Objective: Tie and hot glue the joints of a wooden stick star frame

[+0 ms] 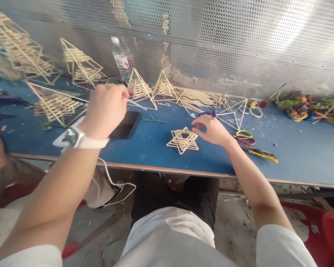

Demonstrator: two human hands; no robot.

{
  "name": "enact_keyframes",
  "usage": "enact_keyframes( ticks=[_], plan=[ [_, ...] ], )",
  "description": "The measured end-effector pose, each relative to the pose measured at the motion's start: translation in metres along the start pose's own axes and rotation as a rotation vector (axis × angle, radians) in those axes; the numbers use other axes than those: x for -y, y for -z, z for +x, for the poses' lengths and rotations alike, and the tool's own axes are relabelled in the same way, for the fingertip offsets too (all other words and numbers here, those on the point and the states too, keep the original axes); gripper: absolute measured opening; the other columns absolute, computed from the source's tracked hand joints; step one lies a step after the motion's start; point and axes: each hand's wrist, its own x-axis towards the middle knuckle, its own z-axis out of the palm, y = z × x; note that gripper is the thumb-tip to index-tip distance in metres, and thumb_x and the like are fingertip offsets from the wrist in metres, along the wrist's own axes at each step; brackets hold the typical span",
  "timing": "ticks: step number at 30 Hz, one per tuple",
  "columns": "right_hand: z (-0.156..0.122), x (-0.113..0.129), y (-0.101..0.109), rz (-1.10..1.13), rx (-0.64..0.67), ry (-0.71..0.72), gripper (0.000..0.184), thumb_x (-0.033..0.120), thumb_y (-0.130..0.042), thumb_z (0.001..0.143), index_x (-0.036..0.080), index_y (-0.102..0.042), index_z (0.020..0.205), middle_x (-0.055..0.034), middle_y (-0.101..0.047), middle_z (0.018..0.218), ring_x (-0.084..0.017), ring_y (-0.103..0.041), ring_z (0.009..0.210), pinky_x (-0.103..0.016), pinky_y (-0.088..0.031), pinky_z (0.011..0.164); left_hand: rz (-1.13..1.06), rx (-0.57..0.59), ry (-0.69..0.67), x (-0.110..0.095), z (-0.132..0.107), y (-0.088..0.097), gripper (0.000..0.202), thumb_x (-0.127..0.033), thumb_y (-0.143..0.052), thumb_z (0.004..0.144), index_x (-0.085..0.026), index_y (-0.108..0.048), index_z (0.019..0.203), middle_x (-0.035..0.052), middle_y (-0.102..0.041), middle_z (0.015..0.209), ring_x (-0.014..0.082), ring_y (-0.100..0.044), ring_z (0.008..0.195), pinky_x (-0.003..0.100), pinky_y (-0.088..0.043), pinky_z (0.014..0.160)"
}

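Observation:
My left hand (108, 107), with a watch on its wrist, is raised over the left part of the table. Its fingers pinch a thin, translucent glue stick (137, 105) that points to the right. My right hand (211, 129) hovers by the right edge of a layered star of wooden sticks (183, 141). Its thumb and fingers are curved and apart, and nothing shows between them. Just beyond that hand lies a blue glue gun (208, 113), partly hidden by the fingers.
Stick pyramids (139, 87) and a bottle (120, 57) stand along the perforated metal wall (225, 48). Loose sticks (196, 98) lie behind. Scissors (245, 137) and a yellow cutter knife (261, 152) are at right. A dark tray (126, 124) sits below my left hand; another person is at left.

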Motion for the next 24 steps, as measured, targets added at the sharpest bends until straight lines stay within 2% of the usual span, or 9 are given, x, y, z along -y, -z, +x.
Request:
enact_keyframes(
  ticks=[4, 7, 10, 13, 17, 19, 21, 22, 24],
  plan=[
    [0.001, 0.013, 0.004, 0.057, -0.185, -0.011, 0.027, 0.043, -0.073, 0.113, 0.029, -0.079, 0.136, -0.0086, -0.078, 0.113, -0.029, -0.073, 0.100, -0.047, -0.063, 0.096, 0.016, -0.238, -0.060, -0.053, -0.049, 0.056, 0.030, -0.057, -0.057, 0.113, -0.034, -0.073, 0.126, -0.0041, -0.084, 0.121, 0.0302, -0.082, 0.124, 0.050, -0.058, 0.121],
    [0.001, 0.021, 0.003, 0.101, -0.258, 0.003, 0.049, 0.053, -0.080, 0.111, 0.033, -0.072, 0.155, -0.0073, -0.072, 0.112, -0.026, -0.068, 0.091, -0.046, -0.064, 0.094, -0.057, -0.301, -0.214, -0.101, -0.062, 0.075, 0.029, -0.052, -0.053, 0.117, -0.031, -0.073, 0.117, -0.0072, -0.082, 0.117, 0.0309, -0.083, 0.119, 0.050, -0.056, 0.113],
    [0.000, 0.022, 0.001, 0.067, -0.279, -0.015, 0.070, 0.061, -0.082, 0.109, 0.036, -0.060, 0.171, -0.0060, -0.067, 0.106, -0.027, -0.064, 0.087, -0.047, -0.064, 0.089, -0.140, -0.241, -0.434, -0.146, -0.054, 0.077, 0.035, -0.045, -0.046, 0.122, -0.028, -0.075, 0.113, -0.0007, -0.076, 0.108, 0.0313, -0.081, 0.105, 0.050, -0.056, 0.102],
    [-0.001, 0.013, 0.004, 0.010, -0.299, -0.040, 0.042, 0.058, -0.064, 0.119, 0.033, -0.075, 0.151, -0.0069, -0.068, 0.099, -0.027, -0.067, 0.085, -0.047, -0.063, 0.088, -0.346, -0.051, -0.625, -0.181, -0.031, 0.068, 0.020, -0.040, -0.059, 0.119, -0.028, -0.075, 0.116, 0.0019, -0.075, 0.104, 0.0312, -0.080, 0.108, 0.051, -0.056, 0.105],
    [-0.002, -0.014, 0.020, -0.011, -0.393, -0.093, 0.042, 0.058, -0.056, 0.123, 0.028, -0.084, 0.115, -0.0110, -0.077, 0.109, -0.028, -0.074, 0.094, -0.049, -0.063, 0.091, -0.633, -0.029, -0.655, -0.202, 0.028, 0.027, 0.023, -0.044, -0.069, 0.116, -0.029, -0.074, 0.132, -0.0023, -0.081, 0.116, 0.0270, -0.083, 0.119, 0.045, -0.060, 0.104],
    [-0.003, -0.035, 0.031, 0.038, -0.512, -0.171, 0.046, 0.065, -0.058, 0.121, 0.028, -0.084, 0.113, -0.0099, -0.080, 0.107, -0.026, -0.074, 0.091, -0.047, -0.063, 0.086, -0.770, -0.028, -0.659, -0.202, 0.066, -0.013, 0.036, -0.029, -0.075, 0.110, -0.024, -0.072, 0.146, 0.0007, -0.084, 0.120, 0.0233, -0.083, 0.113, 0.040, -0.061, 0.095],
    [-0.006, -0.057, 0.040, 0.141, -0.609, -0.269, 0.053, 0.074, -0.057, 0.119, 0.028, -0.082, 0.114, -0.0074, -0.077, 0.098, -0.023, -0.073, 0.081, -0.043, -0.062, 0.077, -0.774, -0.001, -0.654, -0.197, 0.104, -0.061, 0.018, -0.015, -0.078, 0.101, -0.017, -0.081, 0.119, 0.0072, -0.087, 0.123, 0.0220, -0.082, 0.107, 0.038, -0.061, 0.091],
    [-0.007, -0.068, 0.043, 0.182, -0.640, -0.306, 0.055, 0.078, -0.057, 0.117, 0.028, -0.081, 0.113, -0.0061, -0.075, 0.093, -0.021, -0.071, 0.077, -0.041, -0.061, 0.073, -0.739, 0.072, -0.646, -0.194, 0.120, -0.084, 0.016, -0.014, -0.083, 0.097, -0.015, -0.083, 0.112, 0.0103, -0.089, 0.120, 0.0239, -0.082, 0.104, 0.042, -0.062, 0.093],
    [-0.009, -0.084, 0.045, 0.261, -0.560, -0.346, 0.056, 0.081, -0.058, 0.114, 0.029, -0.077, 0.113, -0.0043, -0.072, 0.090, -0.020, -0.069, 0.074, -0.038, -0.060, 0.070, -0.633, 0.250, -0.635, -0.189, 0.144, -0.125, 0.036, -0.018, -0.092, 0.088, -0.016, -0.087, 0.124, 0.0129, -0.090, 0.127, 0.0295, -0.082, 0.114, 0.047, -0.062, 0.102]
  ],
)
